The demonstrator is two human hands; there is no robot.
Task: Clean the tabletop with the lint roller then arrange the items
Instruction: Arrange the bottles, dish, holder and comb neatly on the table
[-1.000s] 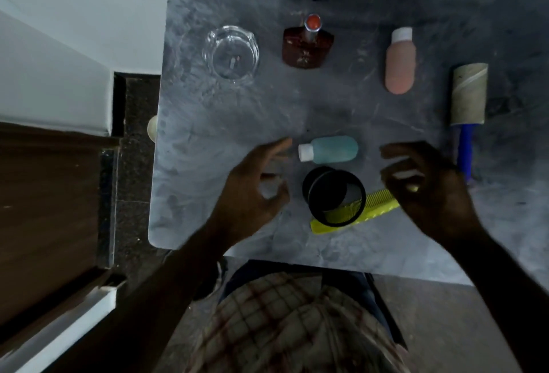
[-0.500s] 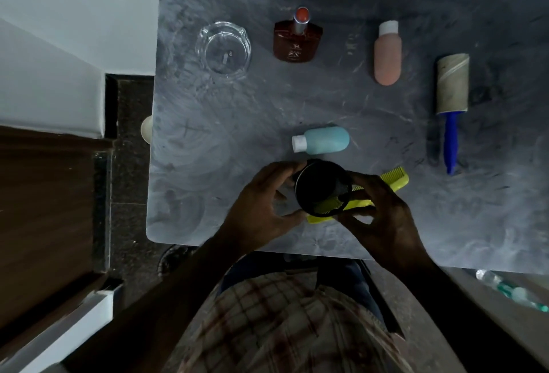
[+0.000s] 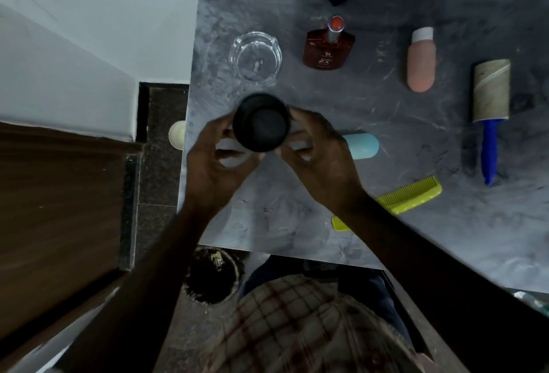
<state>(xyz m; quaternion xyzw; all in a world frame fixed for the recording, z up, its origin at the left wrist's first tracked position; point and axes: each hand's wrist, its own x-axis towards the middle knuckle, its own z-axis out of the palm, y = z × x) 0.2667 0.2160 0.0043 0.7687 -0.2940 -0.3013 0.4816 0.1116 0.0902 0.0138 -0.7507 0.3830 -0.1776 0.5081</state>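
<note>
Rolling looks done, arranging underway. Black cup (image 3: 260, 123) pinched between left hand (image 3: 219, 161) and right hand (image 3: 320, 158). Still loose right of them: comb (image 3: 410, 194), lint roller (image 3: 491, 99).

We extend both forearms forward from the lower frame, converging toward the centre. Our left hand (image 3: 217, 153) curls its fingers and thumb against one side of a black cup (image 3: 260, 123); our right hand (image 3: 319, 154) grips the opposite side, palm facing inward. Both wrists angle slightly toward each other.
</note>
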